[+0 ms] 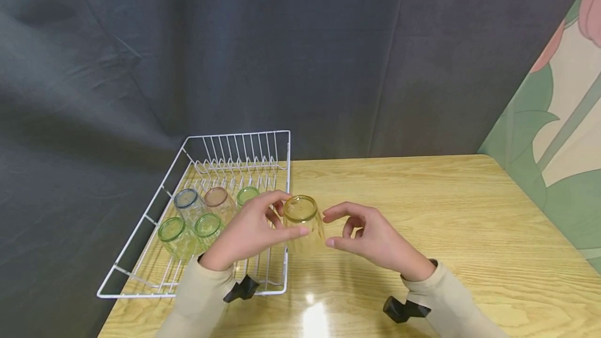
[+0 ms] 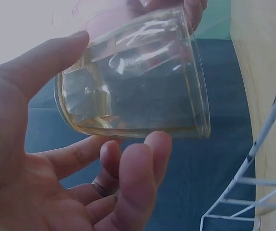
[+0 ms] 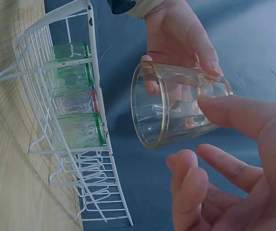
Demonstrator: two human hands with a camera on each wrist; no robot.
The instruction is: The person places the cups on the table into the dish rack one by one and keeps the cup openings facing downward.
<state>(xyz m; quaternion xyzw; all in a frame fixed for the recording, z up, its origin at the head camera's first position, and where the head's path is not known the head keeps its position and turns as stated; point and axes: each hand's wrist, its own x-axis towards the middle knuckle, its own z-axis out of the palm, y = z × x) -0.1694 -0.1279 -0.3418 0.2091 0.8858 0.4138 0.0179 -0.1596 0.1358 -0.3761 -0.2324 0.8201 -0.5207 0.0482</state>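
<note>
A clear yellow-tinted drinking glass (image 1: 305, 231) is held upside down above the table, just off the right side of the rack. My left hand (image 1: 255, 231) grips it, thumb on the near side and fingers on the far side; in the left wrist view the thumb lies by the narrower base of the glass (image 2: 138, 86). My right hand (image 1: 371, 236) is at the glass's right side, thumb and forefinger spread; whether the fingertips touch it is hard to tell. In the right wrist view, the right thumb overlaps the glass (image 3: 152, 110).
A white wire dish rack (image 1: 287, 270) stands on the wooden table (image 1: 422, 197) at the left. In it, upside down, are several glasses: blue-rimmed (image 1: 186, 198), pink-rimmed (image 1: 217, 198), and green ones (image 1: 172, 231). A dark curtain (image 1: 305, 67) hangs behind.
</note>
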